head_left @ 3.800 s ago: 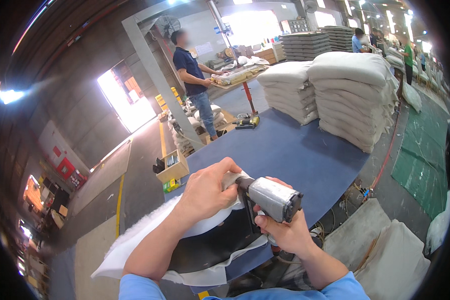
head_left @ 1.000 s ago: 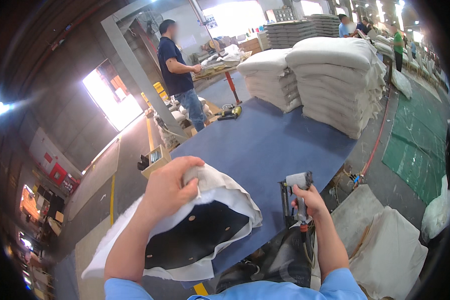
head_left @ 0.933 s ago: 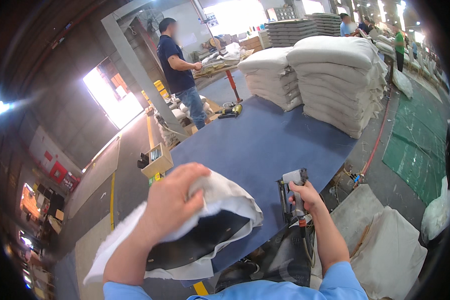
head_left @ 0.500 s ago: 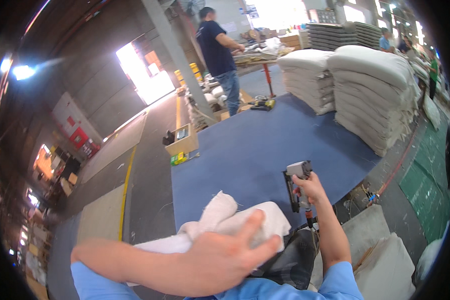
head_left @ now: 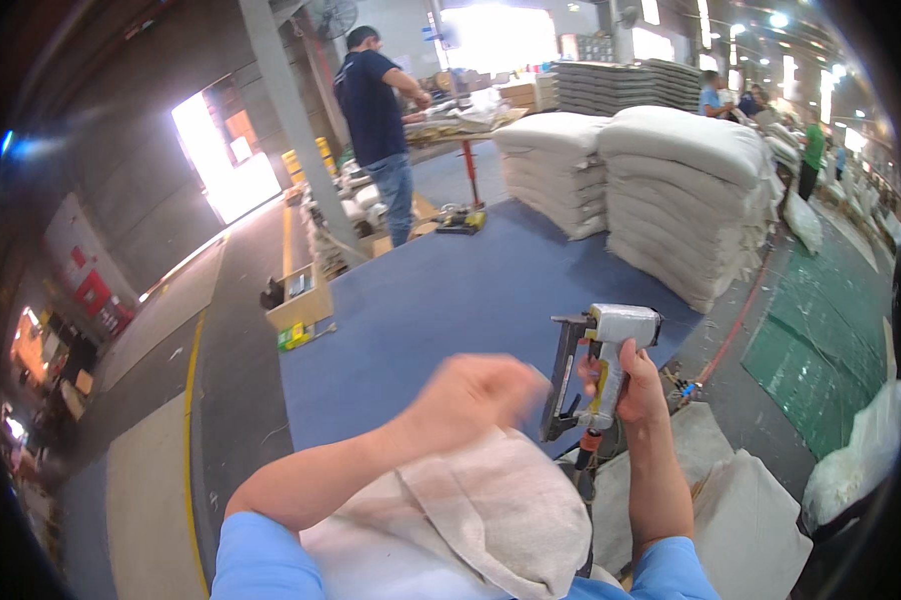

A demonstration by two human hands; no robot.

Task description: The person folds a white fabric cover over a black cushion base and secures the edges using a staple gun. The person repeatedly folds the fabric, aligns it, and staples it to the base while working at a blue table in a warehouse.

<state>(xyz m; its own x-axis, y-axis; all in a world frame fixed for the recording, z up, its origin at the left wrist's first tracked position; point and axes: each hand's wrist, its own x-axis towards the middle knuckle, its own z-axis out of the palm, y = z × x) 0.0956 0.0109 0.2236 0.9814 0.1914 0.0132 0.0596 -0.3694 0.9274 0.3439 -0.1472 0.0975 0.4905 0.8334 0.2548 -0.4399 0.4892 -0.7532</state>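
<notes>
My right hand (head_left: 639,385) is wrapped round the grip of a grey and black air staple gun (head_left: 623,326), raised above the right part of the blue-topped table (head_left: 421,290). A hose runs down from its handle. My left hand (head_left: 471,398) hovers just left of the gun's black nose; its fingers curl inward but are smeared by motion. Below both hands, close to my body, lies a beige cloth-covered piece (head_left: 516,505) with a folded strip across it. I cannot see what is inside the cloth.
Two stacks of beige cushions (head_left: 686,200) stand on the table's far right. A wooden box (head_left: 306,300) and a green-yellow packet (head_left: 294,337) sit at its left edge. Another power tool (head_left: 461,222) lies at the far edge, near a co-worker (head_left: 376,120) in dark blue.
The staple gun has come up and nearer in my right hand, its nose now on the left. My left hand has risen away from the cloth and its fingers have curled in. The view has shifted right.
</notes>
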